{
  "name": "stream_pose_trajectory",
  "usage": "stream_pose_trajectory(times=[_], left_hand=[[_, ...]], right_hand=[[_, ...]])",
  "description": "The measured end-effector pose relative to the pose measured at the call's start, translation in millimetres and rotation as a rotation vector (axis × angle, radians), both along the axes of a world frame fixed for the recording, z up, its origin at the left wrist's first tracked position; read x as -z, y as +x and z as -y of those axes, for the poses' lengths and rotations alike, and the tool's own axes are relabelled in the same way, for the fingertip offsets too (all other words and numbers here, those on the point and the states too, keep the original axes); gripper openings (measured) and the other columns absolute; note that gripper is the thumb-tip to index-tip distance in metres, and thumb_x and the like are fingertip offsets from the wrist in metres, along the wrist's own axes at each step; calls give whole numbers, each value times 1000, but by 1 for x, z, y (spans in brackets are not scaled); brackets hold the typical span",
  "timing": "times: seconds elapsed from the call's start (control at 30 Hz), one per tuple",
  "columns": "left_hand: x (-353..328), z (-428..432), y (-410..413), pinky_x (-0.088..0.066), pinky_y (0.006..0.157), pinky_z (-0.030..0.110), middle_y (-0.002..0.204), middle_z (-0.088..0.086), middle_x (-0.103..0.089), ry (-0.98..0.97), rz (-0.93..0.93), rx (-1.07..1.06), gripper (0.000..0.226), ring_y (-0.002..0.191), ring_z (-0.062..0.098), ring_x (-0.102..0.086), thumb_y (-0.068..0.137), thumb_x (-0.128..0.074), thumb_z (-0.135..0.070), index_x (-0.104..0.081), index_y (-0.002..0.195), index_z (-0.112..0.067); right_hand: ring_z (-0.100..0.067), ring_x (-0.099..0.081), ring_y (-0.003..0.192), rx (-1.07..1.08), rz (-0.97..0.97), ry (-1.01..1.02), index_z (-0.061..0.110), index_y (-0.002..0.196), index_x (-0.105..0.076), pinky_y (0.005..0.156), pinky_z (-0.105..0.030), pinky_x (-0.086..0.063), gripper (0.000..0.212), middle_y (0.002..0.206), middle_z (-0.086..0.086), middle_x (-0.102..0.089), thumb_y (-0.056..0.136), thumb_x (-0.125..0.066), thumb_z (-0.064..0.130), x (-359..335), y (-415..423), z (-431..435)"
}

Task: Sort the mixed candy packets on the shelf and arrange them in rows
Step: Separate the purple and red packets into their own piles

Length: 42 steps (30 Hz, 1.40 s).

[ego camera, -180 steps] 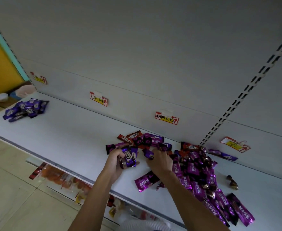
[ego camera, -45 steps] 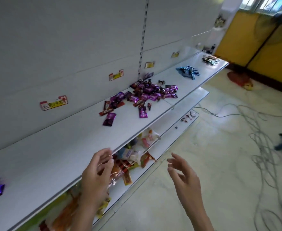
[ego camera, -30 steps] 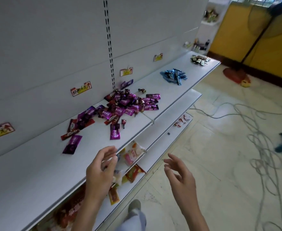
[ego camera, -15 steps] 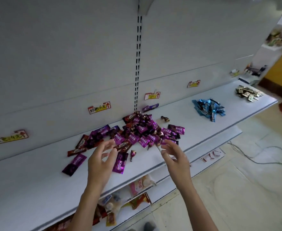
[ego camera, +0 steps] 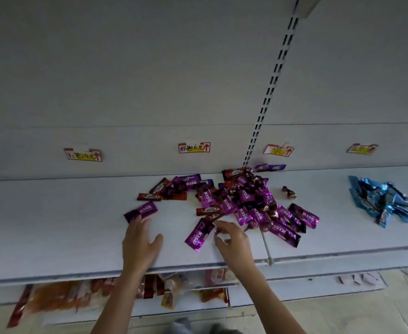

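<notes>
Head view: sorting candy pile
Left hand straight-fingered at left KISS packet; right hand curled, pinch unclear; gather purples first.

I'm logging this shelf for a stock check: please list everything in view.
mixed candy heap: one, purple and red-brown packets, shelf centre
left stray packet: one, purple, left of the heap
front stray packet: one, purple, between the hands
back packet: one, purple, against the back wall
twist-wrapped sweet: one, brown, right of the heap
blue packet heap: one, blue, shelf right
price labels: four, red, yellow and white, back wall
shelf: one, white
snack bags: several, orange and red, lower shelf
left grip: fingers straight, tips at the left stray packet
right grip: fingers curled beside the front stray packet; unclear if it holds anything
</notes>
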<state>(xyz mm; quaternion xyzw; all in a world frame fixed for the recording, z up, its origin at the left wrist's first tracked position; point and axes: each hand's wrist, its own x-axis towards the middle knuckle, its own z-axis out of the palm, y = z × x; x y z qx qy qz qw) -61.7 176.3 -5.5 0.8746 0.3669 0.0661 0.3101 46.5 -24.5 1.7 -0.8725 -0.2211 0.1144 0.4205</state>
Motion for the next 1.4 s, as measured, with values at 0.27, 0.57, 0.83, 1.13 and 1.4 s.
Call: stream_pose_trajectory(times=[0.27,0.57,0.83,1.13,1.4], left_hand=[[10,-24,8,-23,109,44,154,6,-21,173,-91,-61,67,138,29,-18,88,-53,-37,-26,145,-15],[13,29,26,-41,70,26,93,-3,-58,215,96,396,46,82,16,-55,75,-57,-54,-66,107,-22],[24,53,39,-40,74,21,99,2,-57,131,123,466,45,92,18,-54,75,-65,-43,-62,110,-15],[18,-20,57,-33,96,24,123,1,-56,201,244,191,33,116,16,-48,89,-59,-18,-57,121,-13],[21,-76,86,-27,111,40,145,7,-39,273,45,392,56,135,24,-32,90,-49,-8,-32,143,-13]], right_hand=[[-24,-59,78,52,415,-126,9,89,-74,60,-16,-48,37,87,-7,-58,59,-79,-11,27,8,-15],[-29,-57,81,164,453,-190,11,85,-74,67,-36,-55,42,93,-9,-63,53,-76,-17,24,31,-18],[-26,-60,85,-80,481,-313,24,103,-72,65,-39,-50,55,99,7,-71,56,-77,-5,13,54,-24],[-28,-59,82,90,545,-379,21,82,-74,63,-39,-44,18,87,4,-69,68,-82,13,23,62,-22],[-18,-58,100,-301,292,-246,6,112,-61,88,-32,-51,22,112,-5,-62,97,-45,9,2,60,-73]])
